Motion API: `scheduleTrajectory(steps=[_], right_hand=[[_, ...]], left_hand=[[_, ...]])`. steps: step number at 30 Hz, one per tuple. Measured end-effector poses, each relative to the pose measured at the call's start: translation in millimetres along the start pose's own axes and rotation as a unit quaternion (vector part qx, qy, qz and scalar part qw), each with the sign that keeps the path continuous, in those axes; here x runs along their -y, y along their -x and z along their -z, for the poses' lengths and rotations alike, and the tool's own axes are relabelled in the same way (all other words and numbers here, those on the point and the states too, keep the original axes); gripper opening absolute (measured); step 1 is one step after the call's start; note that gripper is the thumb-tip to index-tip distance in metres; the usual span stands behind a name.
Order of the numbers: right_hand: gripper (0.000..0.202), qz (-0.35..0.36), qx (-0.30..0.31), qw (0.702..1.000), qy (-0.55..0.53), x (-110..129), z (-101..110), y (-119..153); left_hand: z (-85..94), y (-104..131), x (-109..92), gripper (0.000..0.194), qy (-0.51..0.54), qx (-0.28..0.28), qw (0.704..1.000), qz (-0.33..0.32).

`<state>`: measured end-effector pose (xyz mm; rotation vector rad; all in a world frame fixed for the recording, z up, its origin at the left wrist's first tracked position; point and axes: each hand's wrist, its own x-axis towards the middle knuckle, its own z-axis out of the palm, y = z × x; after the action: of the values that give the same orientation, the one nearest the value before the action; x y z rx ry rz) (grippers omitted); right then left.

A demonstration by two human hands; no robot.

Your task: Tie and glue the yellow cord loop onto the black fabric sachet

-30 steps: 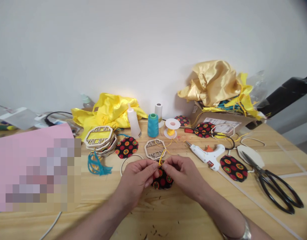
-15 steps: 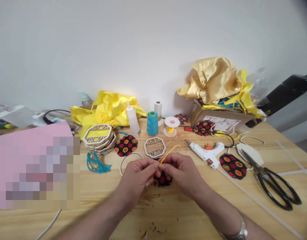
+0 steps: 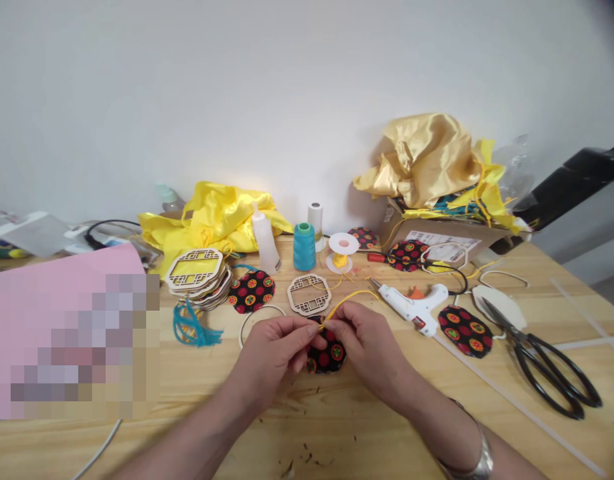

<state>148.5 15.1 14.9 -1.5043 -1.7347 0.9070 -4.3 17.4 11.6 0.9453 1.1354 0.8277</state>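
Between my two hands runs a yellow cord (image 3: 354, 295), its loose end reaching out past my right fingers toward the glue gun. My left hand (image 3: 281, 343) pinches the cord between thumb and forefinger. The right hand (image 3: 364, 340) is also closed in a pinch on it, fingertips close to the left ones. Just below the fingertips lies a black fabric-covered piece (image 3: 329, 353) with red and orange flower dots, partly hidden by my fingers. A wooden lattice frame (image 3: 309, 295) rests on the table right behind my hands.
A white glue gun (image 3: 411, 307) and black-handled scissors (image 3: 547, 360) lie at right. Behind stand a teal thread cone (image 3: 305, 247), a spool of yellow cord (image 3: 341, 253) and a squeeze bottle (image 3: 267, 243). Stacked lattice frames (image 3: 197, 273) and a teal tassel (image 3: 194, 325) are at left; a cardboard box (image 3: 447, 243) holds fabric.
The yellow cord's loose end now stretches farther right. My hands have shifted slightly, and more of the dotted fabric piece shows between them.
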Motion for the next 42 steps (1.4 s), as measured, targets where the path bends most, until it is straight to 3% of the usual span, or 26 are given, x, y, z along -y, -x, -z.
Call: scheduleTrajectory(steps=[6,9,11,13,15,18,21,25,27,30,32,33,36,42], right_hand=[[0.019,-0.002,-0.014,1.000,0.028,-4,0,-2],[0.018,0.001,-0.020,0.999,0.041,-5,0,-3],[0.017,0.001,-0.024,0.999,0.041,-5,0,-3],[0.017,-0.003,-0.025,0.999,0.027,-5,0,-3],[0.017,-0.017,-0.017,1.000,-0.011,-4,-1,-3],[0.018,-0.064,0.015,0.992,-0.109,-1,-2,-3],[0.017,-0.107,0.046,0.973,-0.201,3,-4,-3],[0.014,-0.107,0.063,0.961,-0.246,3,-6,-2],[0.014,-0.097,0.064,0.964,-0.240,1,-7,-2],[0.015,-0.076,0.040,0.976,-0.200,-2,-6,-3],[0.017,-0.060,0.026,0.984,-0.163,-4,-5,-4],[0.018,-0.055,0.024,0.987,-0.149,-4,-5,-3],[0.018,-0.046,0.032,0.990,-0.133,-3,-4,-2],[0.016,-0.037,0.040,0.993,-0.103,2,-2,-1]], left_hand=[[0.7,3,-8,0.016,-0.164,-0.079,0.982,-0.040],[1.7,4,-4,0.013,-0.250,-0.119,0.951,-0.138],[2.1,6,1,0.009,-0.307,-0.151,0.903,-0.260],[1.3,8,7,0.010,-0.368,-0.169,0.832,-0.379],[-1.1,11,11,0.015,-0.419,-0.164,0.769,-0.453],[-5.3,15,16,0.020,-0.475,-0.155,0.709,-0.498],[-5.8,15,21,0.021,-0.514,-0.147,0.692,-0.485],[-2.6,15,27,0.028,-0.516,-0.106,0.716,-0.458],[-2.6,15,26,0.027,-0.478,-0.083,0.756,-0.440],[-5.8,15,19,0.021,-0.348,-0.077,0.871,-0.337],[-8.6,14,13,0.028,-0.232,-0.069,0.949,-0.203],[-9.8,13,11,0.034,-0.183,-0.054,0.972,-0.137],[-11.6,10,4,0.038,-0.101,-0.003,0.994,-0.036],[-8.8,8,-2,0.019,-0.124,-0.021,0.991,-0.036]])
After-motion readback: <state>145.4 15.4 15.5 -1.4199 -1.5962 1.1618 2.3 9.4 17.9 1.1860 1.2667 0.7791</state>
